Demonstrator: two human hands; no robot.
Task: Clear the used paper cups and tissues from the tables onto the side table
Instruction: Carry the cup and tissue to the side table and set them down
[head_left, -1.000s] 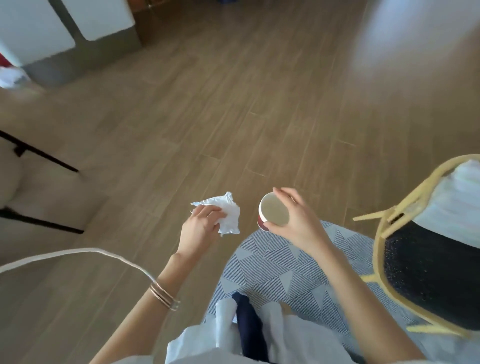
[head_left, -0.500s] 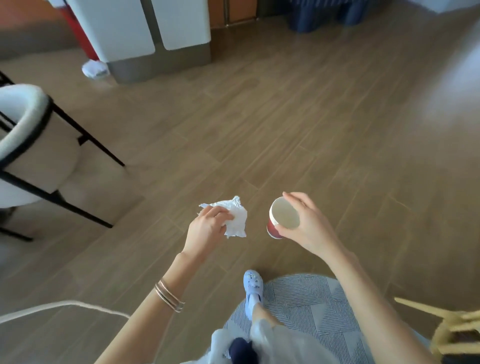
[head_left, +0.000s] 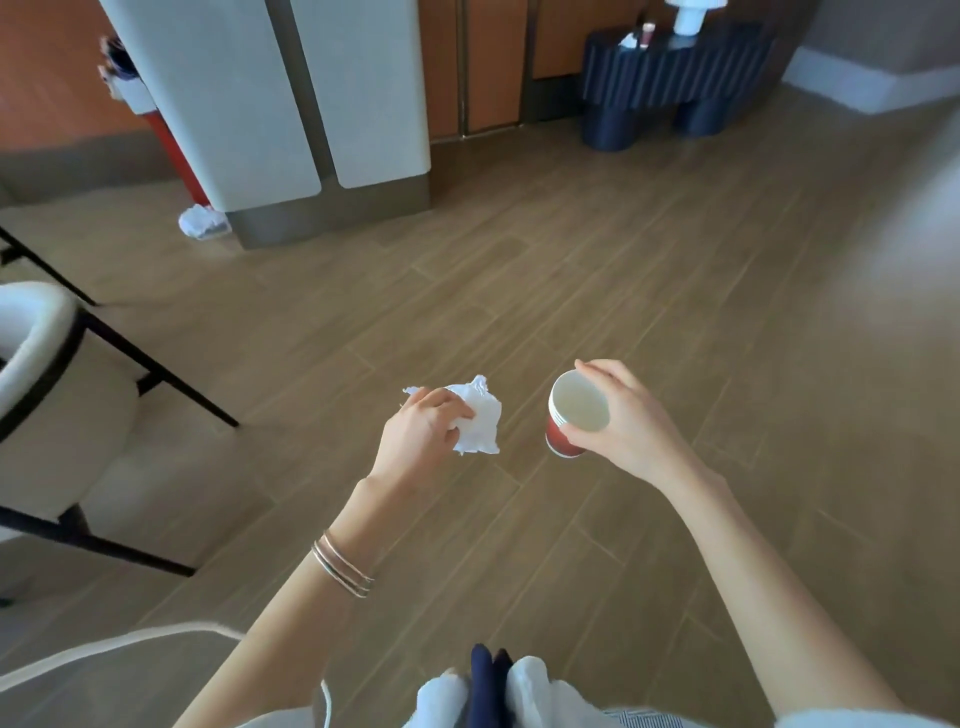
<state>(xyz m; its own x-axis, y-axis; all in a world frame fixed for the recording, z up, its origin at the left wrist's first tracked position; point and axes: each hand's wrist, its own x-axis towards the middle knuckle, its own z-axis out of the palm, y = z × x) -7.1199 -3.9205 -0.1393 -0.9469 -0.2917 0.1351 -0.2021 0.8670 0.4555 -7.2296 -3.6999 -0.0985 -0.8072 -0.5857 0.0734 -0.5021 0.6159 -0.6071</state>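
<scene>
- Since half a second ago the patterned rug and the shoe have dropped out of view, and a dark blue fluted bench (head_left: 675, 73) has come into sight far ahead by the wall; both hands carry the same things as before.
- Left hand (head_left: 423, 431) holds a crumpled white tissue (head_left: 480, 423), its fingers (head_left: 447, 410) curled round it, probably so the loose paper cannot flutter away while walking.
- Right hand (head_left: 623, 421) grips a red paper cup (head_left: 571, 415) from the side, fingers (head_left: 597, 371) over the far rim and thumb at the near one. The mouth tips slightly toward the camera. Several rims seem nested, so it may be a stack.
- Cup and tissue both hang in the air above the wood floor (head_left: 675, 312), well apart from the blue bench, which looks like the drop-off place.
- Another white crumpled wad (head_left: 203, 222) lies on the floor beside a grey cabinet (head_left: 332, 104); a white chair (head_left: 47, 395) stands at left.
- No brand, label or writing is readable anywhere.
</scene>
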